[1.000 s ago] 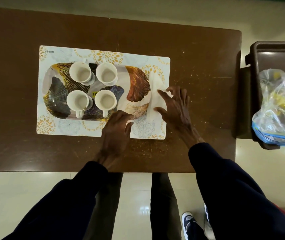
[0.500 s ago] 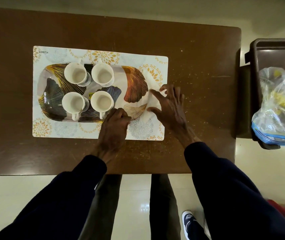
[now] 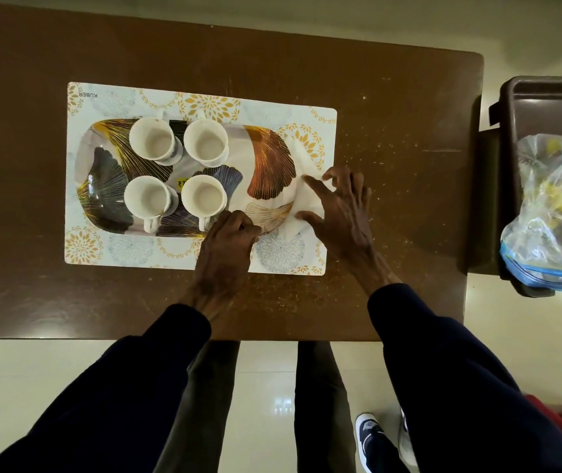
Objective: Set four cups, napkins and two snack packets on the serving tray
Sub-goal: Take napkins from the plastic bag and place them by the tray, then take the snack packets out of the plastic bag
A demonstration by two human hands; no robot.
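The leaf-patterned serving tray (image 3: 266, 165) lies on a floral placemat (image 3: 272, 107). Four white cups stand on its left half: two at the back (image 3: 151, 139) (image 3: 206, 141) and two at the front (image 3: 146, 198) (image 3: 204, 198). A white napkin (image 3: 308, 203) lies over the tray's right end. My right hand (image 3: 344, 213) holds the napkin between a stretched index finger and thumb. My left hand (image 3: 225, 254) is curled against the tray's near rim, thumb on the edge.
The placemat sits on a brown table (image 3: 392, 131). To the right of the table stands a dark brown bin (image 3: 546, 97) holding a clear plastic bag (image 3: 556, 206) with yellow packets inside. My legs and one shoe show below the table's near edge.
The napkin stood on edge in my right hand and now lies lower across the tray's right end. My left hand has slid from the placemat up to the tray's near rim.
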